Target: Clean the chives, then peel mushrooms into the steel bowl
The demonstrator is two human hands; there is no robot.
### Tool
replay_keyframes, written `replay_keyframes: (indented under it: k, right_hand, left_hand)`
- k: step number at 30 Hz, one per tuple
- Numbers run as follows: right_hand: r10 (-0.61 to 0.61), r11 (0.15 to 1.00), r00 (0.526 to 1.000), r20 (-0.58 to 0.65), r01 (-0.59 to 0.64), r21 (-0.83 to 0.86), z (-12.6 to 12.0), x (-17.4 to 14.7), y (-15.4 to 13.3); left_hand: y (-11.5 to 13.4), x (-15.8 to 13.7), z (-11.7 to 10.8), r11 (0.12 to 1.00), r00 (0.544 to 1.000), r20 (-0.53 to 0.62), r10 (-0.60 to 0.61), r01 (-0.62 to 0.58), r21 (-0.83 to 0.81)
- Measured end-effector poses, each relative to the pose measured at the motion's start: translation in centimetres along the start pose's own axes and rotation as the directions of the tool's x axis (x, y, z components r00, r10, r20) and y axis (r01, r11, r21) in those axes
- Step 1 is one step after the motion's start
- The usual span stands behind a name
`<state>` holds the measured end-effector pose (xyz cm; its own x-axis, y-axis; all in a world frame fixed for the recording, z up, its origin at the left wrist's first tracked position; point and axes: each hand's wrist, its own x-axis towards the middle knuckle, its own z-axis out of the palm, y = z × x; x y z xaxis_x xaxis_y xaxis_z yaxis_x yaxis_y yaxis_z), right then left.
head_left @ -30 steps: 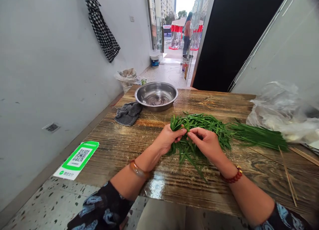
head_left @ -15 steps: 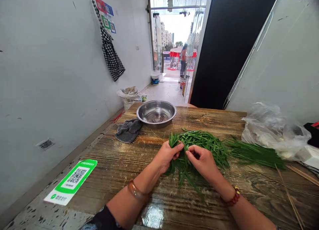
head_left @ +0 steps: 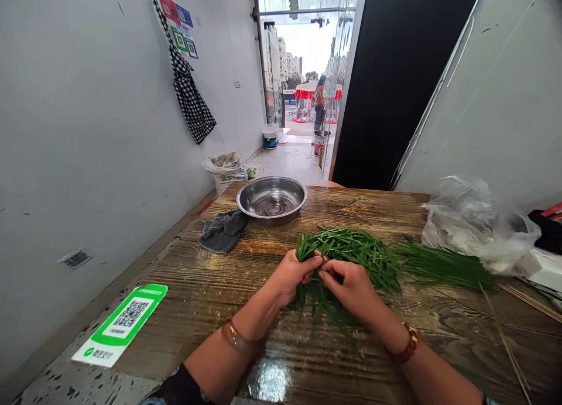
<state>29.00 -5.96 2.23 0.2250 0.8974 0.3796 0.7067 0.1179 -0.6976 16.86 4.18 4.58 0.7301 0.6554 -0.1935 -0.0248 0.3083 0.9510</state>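
Observation:
My left hand (head_left: 292,277) is closed around a folded bunch of garlic chives (head_left: 302,247), with its thumb on top and leaves hanging down below. Fingertips of my right hand (head_left: 352,287) are pinched together right beside the left thumb; what lies between them is too small to make out. Just behind both hands lies a loose pile of garlic chives (head_left: 362,250) on the wooden table (head_left: 197,302). A straight bundle of longer chives (head_left: 445,266) rests to the right of the pile.
A steel basin (head_left: 272,200) and a grey cloth (head_left: 223,232) sit beyond my hands. On the right are clear plastic bags (head_left: 476,223) and thin wooden sticks (head_left: 504,346). A green QR-code card (head_left: 120,323) is at left. Outside the doorway stands a person (head_left: 319,103).
My right hand has moved slightly left, closing up against my left fingertips. The left hand keeps its grip on the chives. The whole view has shifted a little.

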Motion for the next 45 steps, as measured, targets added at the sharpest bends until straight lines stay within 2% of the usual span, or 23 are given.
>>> replay_keyframes:
  k: [4,7,10,12,14,18,23,31,34,37,40,43,45]
  right_hand:
    - [-0.012,1.0,0.997,0.074,0.01,0.024,-0.5,0.1,0.0]
    - [-0.017,1.0,0.996,0.092,0.018,-0.019,-1.0,0.1,0.6]
    - [0.026,0.998,0.999,-0.025,-0.027,-0.052,-1.7,0.3,1.5]
    - [0.053,0.996,0.992,-0.113,-0.06,-0.06,-2.1,0.4,2.0]
    - [0.046,0.996,0.989,-0.143,-0.056,-0.066,-2.2,0.4,2.2]
    - [-0.064,0.986,0.997,-0.032,0.058,-0.157,-1.7,0.0,1.6]
    - [-0.2,0.915,0.971,0.127,0.232,-0.331,-0.5,-0.3,1.3]
    - [-0.246,0.857,0.955,0.168,0.295,-0.422,1.9,0.6,0.7]
    - [-0.261,0.902,0.959,0.107,0.282,-0.327,2.5,0.7,0.6]
    - [-0.206,0.972,0.975,-0.087,0.194,-0.134,2.3,1.0,1.0]
    - [-0.015,0.998,0.968,-0.251,0.031,0.059,1.2,1.7,0.8]
    - [0.187,0.954,0.939,-0.288,-0.104,0.28,0.2,2.6,-0.5]
    - [0.238,0.916,0.929,-0.282,-0.118,0.384,0.1,3.3,-1.7]
  left_hand:
    - [0.1,0.3,-0.1,0.999,0.999,-0.029,0.028,-0.029,-0.039]
    - [0.8,0.5,-0.4,0.991,0.993,-0.103,0.062,-0.073,-0.109]
    - [1.8,0.6,-1.1,0.977,0.979,-0.168,0.113,-0.14,-0.16]
    - [2.6,0.6,-1.5,0.971,0.978,-0.17,0.12,-0.151,-0.183]
    - [3.1,0.5,-1.9,0.967,0.977,-0.166,0.134,-0.166,-0.195]
    - [3.9,0.3,-2.4,0.943,0.963,-0.16,0.218,-0.25,-0.221]
    - [4.4,0.3,-2.9,0.938,0.962,-0.177,0.21,-0.249,-0.24]
    - [4.0,0.4,-3.1,0.946,0.966,-0.141,0.218,-0.245,-0.212]
    - [3.5,0.5,-3.3,0.955,0.97,-0.132,0.206,-0.229,-0.187]
    - [3.0,0.8,-3.5,0.962,0.967,-0.152,0.206,-0.229,-0.15]
    - [2.4,0.9,-3.5,0.965,0.967,-0.122,0.224,-0.238,-0.114]
    - [2.0,0.6,-3.4,0.97,0.971,-0.07,0.23,-0.234,-0.067]
    - [1.9,0.4,-3.2,0.968,0.968,-0.038,0.247,-0.248,-0.039]
